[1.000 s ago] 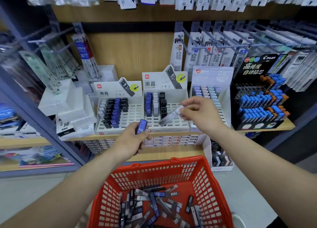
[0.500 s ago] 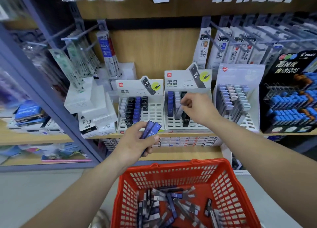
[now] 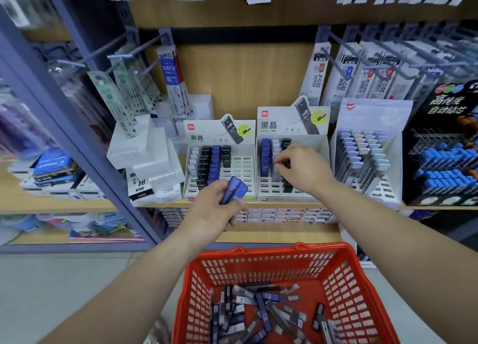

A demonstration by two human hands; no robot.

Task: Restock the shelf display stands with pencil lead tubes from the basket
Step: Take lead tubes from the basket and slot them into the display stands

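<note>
Two white display stands sit side by side on the wooden shelf. The left stand [image 3: 241,166] holds rows of black, blue and grey lead tubes. Over the right stand [image 3: 319,147], my right hand [image 3: 304,171] curls its fingertips on a grey lead tube [image 3: 276,174] in the middle column, between a blue column and a black one. My left hand [image 3: 213,213] is lower, in front of the left stand, and grips two blue lead tubes [image 3: 234,190]. Below, the red basket [image 3: 269,253] contains several loose lead tubes [image 3: 261,311].
A third white stand [image 3: 368,149] with pastel tubes and a black display [image 3: 445,149] with blue tubes stand to the right. White boxes [image 3: 147,149] are stacked at the left. Refill packs hang on hooks [image 3: 170,69] above. A blue shelf upright [image 3: 64,126] runs down the left.
My right hand carried the grey tube from mid-air down into the right stand's middle column. My left hand rose slightly, and two blue tubes now show in it.
</note>
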